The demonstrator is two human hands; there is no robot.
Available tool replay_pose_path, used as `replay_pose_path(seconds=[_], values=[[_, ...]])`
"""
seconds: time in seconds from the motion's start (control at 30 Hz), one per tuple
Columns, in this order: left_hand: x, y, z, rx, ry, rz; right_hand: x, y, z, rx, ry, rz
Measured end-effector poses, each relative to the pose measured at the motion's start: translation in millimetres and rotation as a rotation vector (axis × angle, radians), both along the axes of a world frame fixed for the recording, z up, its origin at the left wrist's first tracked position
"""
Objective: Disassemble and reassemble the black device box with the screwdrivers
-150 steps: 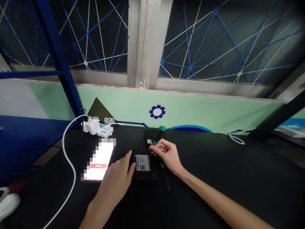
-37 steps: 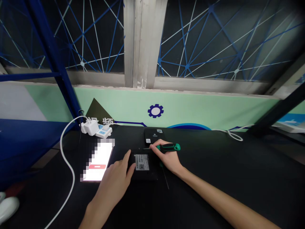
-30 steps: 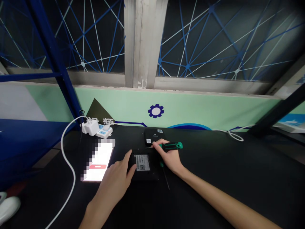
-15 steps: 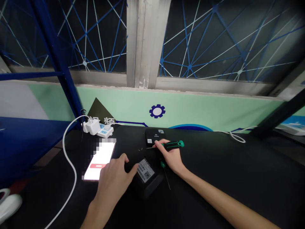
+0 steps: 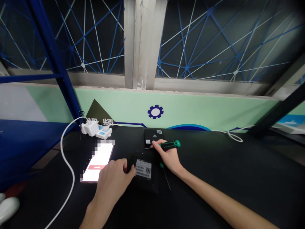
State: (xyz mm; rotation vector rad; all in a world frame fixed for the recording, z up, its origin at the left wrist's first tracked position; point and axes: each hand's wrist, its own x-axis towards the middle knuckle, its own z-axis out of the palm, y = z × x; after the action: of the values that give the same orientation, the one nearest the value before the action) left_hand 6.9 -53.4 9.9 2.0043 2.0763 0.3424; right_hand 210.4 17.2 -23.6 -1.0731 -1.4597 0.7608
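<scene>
Tool hold: wrapping right grip [image 5: 169, 156] shut around green-handled screwdriver [image 5: 170, 145], shaft pointing left just past labelled black device [image 5: 143, 171]; steadying device's edge on black counter [image 5: 226, 178] with half-open, otherwise empty left grip [image 5: 111, 181].

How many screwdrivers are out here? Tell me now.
2: a green-handled screwdriver gripped in the right hand, and a second screwdriver lying on the black bench top just under that hand. Others could be hidden.
</scene>
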Motion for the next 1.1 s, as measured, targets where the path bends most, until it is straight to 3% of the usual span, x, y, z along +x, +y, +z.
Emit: replay_pose_path(seconds=[0.63,1.1], values=[[-2.9,1.2,-1.8,-0.011,0.054,0.035,0.4,1.0,1.9,0.028,0.221,0.097],[-3.0,0.6,-4.9,-0.025,0.01,-0.106,2.7,-4.3,7.6,0.017,0.095,0.115]])
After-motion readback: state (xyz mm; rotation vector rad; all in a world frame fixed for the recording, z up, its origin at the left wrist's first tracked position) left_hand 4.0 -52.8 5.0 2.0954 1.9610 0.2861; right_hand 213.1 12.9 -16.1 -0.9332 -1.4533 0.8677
